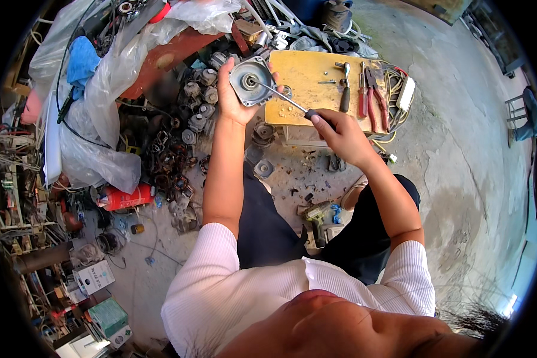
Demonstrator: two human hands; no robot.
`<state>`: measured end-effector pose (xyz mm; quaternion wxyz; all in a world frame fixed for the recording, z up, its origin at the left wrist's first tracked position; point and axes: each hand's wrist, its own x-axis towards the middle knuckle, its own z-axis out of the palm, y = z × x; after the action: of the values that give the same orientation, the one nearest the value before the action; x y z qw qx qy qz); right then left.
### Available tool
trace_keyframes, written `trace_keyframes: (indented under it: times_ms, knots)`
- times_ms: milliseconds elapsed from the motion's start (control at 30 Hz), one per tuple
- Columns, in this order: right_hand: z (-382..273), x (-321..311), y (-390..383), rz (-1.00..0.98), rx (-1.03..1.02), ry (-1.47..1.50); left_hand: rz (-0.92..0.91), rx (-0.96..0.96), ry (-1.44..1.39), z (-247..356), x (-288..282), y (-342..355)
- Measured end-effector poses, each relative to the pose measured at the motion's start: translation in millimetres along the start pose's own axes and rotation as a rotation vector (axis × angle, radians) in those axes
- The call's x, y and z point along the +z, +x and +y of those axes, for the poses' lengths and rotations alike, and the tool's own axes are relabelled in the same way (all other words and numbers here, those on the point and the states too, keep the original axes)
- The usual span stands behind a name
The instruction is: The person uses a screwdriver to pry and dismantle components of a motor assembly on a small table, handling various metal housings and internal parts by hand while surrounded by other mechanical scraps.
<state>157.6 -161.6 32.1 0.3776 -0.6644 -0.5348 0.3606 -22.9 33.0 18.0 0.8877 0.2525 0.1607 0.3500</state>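
My left hand (235,98) grips a grey metal motor end cover (242,79) by its edge, with the round recess in its middle facing up. My right hand (343,136) is closed round the dark handle of a screwdriver (290,104). The long shaft slants up and left, and its tip sits at the hub in the centre of the cover. Both hands are above the near left part of a low yellow-topped table (304,74). Whether the tip presses into the hub or only touches it, I cannot tell.
A ratchet wrench (345,95), a red-handled screwdriver (363,98) and red-handled pliers (376,98) lie on the table. Motor parts (197,122) pile up at the left. A green drill (317,216) lies between my feet. Cables and a white power strip (405,92) are right of the table.
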Motion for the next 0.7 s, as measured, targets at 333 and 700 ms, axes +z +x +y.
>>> trace_keyframes:
  times_ms: [333, 700]
  knots:
    - [5.5, 0.1, -3.2, 0.070, 0.008, 0.074, -0.025, -0.058, -0.098, 1.5, -0.1, -1.3]
    - [8.5, 6.2, -3.3, -0.058, 0.066, 0.178, -0.064, 0.006, -0.007, -2.2, 13.6, -6.2]
